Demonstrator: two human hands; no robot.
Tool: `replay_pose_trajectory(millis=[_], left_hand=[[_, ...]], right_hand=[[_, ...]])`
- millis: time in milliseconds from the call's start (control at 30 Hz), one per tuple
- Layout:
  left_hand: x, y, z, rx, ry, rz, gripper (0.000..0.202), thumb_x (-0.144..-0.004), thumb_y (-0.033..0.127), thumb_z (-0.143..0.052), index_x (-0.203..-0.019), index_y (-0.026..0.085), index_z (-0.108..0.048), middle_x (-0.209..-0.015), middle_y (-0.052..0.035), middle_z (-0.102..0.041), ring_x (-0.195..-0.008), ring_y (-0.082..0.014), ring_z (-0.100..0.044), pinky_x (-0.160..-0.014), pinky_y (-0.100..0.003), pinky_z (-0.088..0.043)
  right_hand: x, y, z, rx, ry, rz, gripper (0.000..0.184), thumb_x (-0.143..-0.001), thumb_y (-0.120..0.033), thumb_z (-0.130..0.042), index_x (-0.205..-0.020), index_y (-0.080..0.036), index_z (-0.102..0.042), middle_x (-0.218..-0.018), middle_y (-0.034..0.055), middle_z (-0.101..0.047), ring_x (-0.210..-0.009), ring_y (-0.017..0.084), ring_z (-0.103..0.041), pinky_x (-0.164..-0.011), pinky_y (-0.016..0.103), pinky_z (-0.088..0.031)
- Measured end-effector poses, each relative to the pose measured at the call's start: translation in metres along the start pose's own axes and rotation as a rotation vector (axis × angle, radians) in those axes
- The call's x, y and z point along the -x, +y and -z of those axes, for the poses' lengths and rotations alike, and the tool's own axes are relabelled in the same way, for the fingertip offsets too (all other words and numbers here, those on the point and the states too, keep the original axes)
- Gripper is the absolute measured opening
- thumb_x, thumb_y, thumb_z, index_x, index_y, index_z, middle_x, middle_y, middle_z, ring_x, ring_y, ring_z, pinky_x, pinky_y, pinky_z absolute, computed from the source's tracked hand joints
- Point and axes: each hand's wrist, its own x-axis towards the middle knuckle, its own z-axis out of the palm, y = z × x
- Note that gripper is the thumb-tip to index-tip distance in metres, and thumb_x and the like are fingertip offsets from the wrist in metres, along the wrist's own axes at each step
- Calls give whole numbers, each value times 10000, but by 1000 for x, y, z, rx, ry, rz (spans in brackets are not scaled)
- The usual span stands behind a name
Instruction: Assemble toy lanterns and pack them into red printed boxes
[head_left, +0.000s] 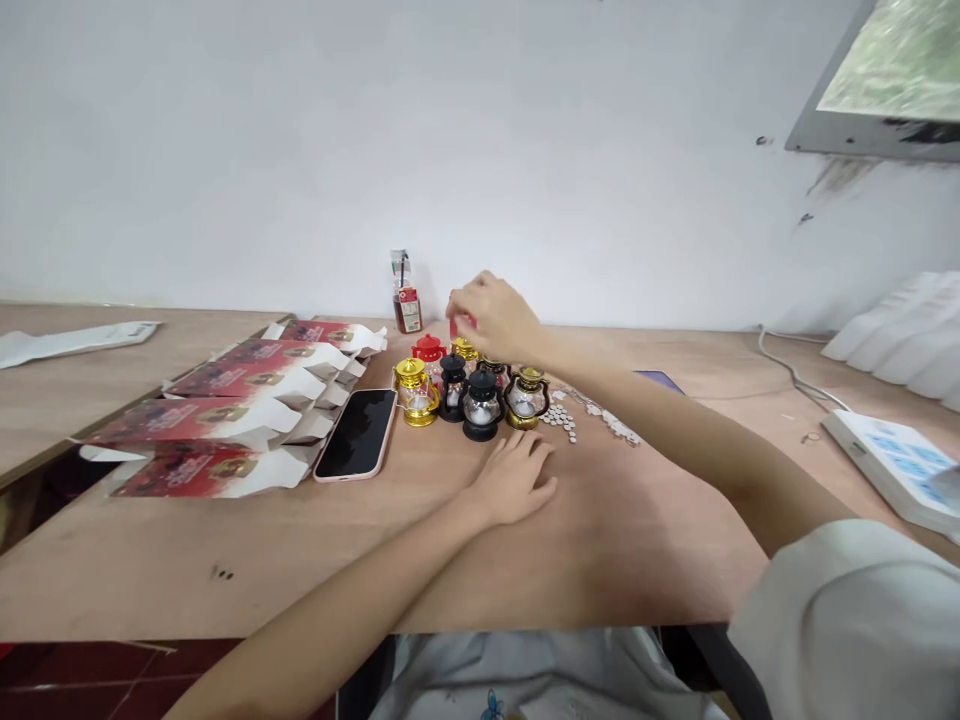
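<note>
A cluster of mini lanterns stands upright mid-table: a red lantern (429,350), a gold lantern (415,392), a black lantern (482,405), a bronze-coloured lantern (528,398) and others partly hidden behind. Over the back of this group, my right hand (491,312) has its fingers closed on a small red piece (463,325). Fingers cover most of it, so its kind is unclear. My left hand (517,478) rests palm down on the table, fingers spread, just in front of the black and bronze-coloured lanterns. It holds nothing.
Several open red-and-white printed boxes (247,410) lie at left, beside a phone (357,433). Small white discs (559,420) lie right of the lanterns. A bottle (407,308) stands by the wall. At right are a white box (892,465), a cable (795,375) and white wrapped items (907,330).
</note>
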Motion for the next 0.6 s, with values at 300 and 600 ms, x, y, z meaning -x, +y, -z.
replay_pose_trajectory(millis=[300, 600], left_hand=[[-2, -11, 0, 160, 12, 68, 414, -766, 268, -586, -1160, 156, -525, -1252, -118, -540, -1176, -268, -473, -1011, -422, -381], [-1, -13, -3, 120, 21, 20, 351, -789, 289, -546, -1119, 170, -549, -1217, -116, -550, -1160, -270, -482, -1007, -422, -379]], right_hand=[[75, -35, -13, 216, -206, 99, 325, -873, -318, -511, -1140, -136, -544, -1117, 152, -591, -1081, 300, -431, -864, 415, -347], [68, -40, -22, 153, -76, 100, 360, -888, -287, -479, -1218, -144, -493, -1193, 137, -528, -1066, 289, -437, -890, 404, -367]])
